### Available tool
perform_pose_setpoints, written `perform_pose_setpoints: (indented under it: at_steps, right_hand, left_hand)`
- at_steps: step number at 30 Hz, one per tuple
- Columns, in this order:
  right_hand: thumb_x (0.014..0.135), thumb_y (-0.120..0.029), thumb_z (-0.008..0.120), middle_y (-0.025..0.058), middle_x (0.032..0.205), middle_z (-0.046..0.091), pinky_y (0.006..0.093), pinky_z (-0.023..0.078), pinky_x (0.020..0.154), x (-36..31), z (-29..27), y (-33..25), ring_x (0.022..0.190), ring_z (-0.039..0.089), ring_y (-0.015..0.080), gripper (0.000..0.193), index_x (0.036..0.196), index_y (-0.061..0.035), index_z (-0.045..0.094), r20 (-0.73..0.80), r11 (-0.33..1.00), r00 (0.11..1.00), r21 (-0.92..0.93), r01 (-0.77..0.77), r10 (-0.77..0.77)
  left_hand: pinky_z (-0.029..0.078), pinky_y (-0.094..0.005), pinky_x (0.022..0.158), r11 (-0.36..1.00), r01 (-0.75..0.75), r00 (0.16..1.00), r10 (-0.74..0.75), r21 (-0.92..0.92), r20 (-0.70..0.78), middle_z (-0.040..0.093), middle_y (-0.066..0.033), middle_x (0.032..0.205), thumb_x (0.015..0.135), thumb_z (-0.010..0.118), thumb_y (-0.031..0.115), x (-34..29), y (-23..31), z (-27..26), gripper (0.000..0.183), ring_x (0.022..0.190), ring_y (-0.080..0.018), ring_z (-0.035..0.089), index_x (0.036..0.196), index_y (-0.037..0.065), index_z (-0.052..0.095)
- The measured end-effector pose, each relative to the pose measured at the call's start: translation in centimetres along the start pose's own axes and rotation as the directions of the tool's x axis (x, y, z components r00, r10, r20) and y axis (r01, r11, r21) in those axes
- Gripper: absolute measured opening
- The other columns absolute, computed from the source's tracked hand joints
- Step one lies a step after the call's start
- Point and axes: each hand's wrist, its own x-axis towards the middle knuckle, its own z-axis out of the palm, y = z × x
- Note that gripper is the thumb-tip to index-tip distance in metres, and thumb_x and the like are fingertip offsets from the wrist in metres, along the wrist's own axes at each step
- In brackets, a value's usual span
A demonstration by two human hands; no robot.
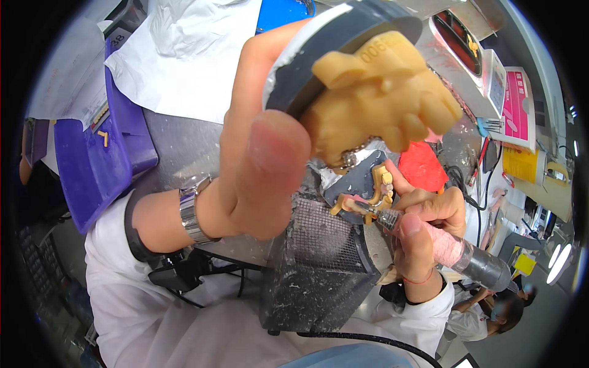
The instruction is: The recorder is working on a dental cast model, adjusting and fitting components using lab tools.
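Raised close to the camera, a tan dental model on a dark round base is gripped in my left hand, thumb toward me. Shiny metal beadwork shows at the model's lower edge. My right hand is closed around a rotary handpiece with a pink-wrapped grip, its metal nose pointing left. Beside that nose is a second dental model on a dark base, with tooth-coloured and pink parts. My right index finger reaches behind it; whether it touches is unclear.
A black dust-extractor box with a mesh grille stands before me. Left are a purple bin and white paper. A red sheet, cables, a white device and a pink box lie right. People sit at lower right.
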Motion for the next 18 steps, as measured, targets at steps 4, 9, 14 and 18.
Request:
perform_pose_setpoints:
  at_steps: [4,9,14,18]
  right_hand:
    - [0.08,0.004,0.058,0.0074,0.063,0.056,0.0585,0.033,0.103,0.1,0.4,-0.1,0.06,0.056,0.0114,0.014,0.084,-0.0014,0.046,-0.037,0.999,0.999,0.039,-0.005,0.007]
    - [0.079,0.005,0.057,0.008,0.063,0.056,0.0593,0.032,0.104,0.2,0.5,-0.2,0.06,0.056,0.0123,0.014,0.084,-0.0012,0.045,-0.035,0.999,0.999,0.035,0.024,-0.022]
    - [0.079,0.005,0.058,0.008,0.063,0.056,0.0594,0.031,0.104,0.2,0.2,-0.2,0.061,0.056,0.013,0.016,0.087,-0.0019,0.044,-0.006,1.0,1.0,0.027,0.016,-0.016]
    - [0.08,0.004,0.059,0.0086,0.065,0.058,0.0591,0.03,0.105,0.1,0.4,-0.2,0.063,0.057,0.0138,0.019,0.089,-0.0029,0.044,-0.027,0.999,1.0,0.041,-0.002,0.003]
  left_hand:
    - [0.041,-0.0336,0.096,1.0,-0.017,1.0,0.017,0.026,0.002,0.05,-0.0148,0.128,0.09,0.025,0.067,0.1,-0.1,0.1,0.083,0.116,-0.0219,0.052,0.137,-0.002,0.031]
    - [0.041,-0.0339,0.097,0.996,-0.064,0.998,0.063,0.064,0.02,0.05,-0.0145,0.128,0.09,0.023,0.067,0.8,0.2,1.0,0.084,0.116,-0.0219,0.052,0.137,-0.002,0.032]
    - [0.041,-0.0341,0.098,0.996,-0.053,0.999,0.052,0.074,0.018,0.05,-0.0142,0.128,0.09,0.022,0.068,0.7,-0.3,0.9,0.084,0.117,-0.0219,0.051,0.137,-0.001,0.033]
    - [0.04,-0.0343,0.098,0.996,-0.042,0.999,0.041,0.072,0.01,0.051,-0.014,0.129,0.09,0.02,0.068,0.4,-0.1,0.5,0.085,0.117,-0.0219,0.051,0.137,-0.001,0.033]
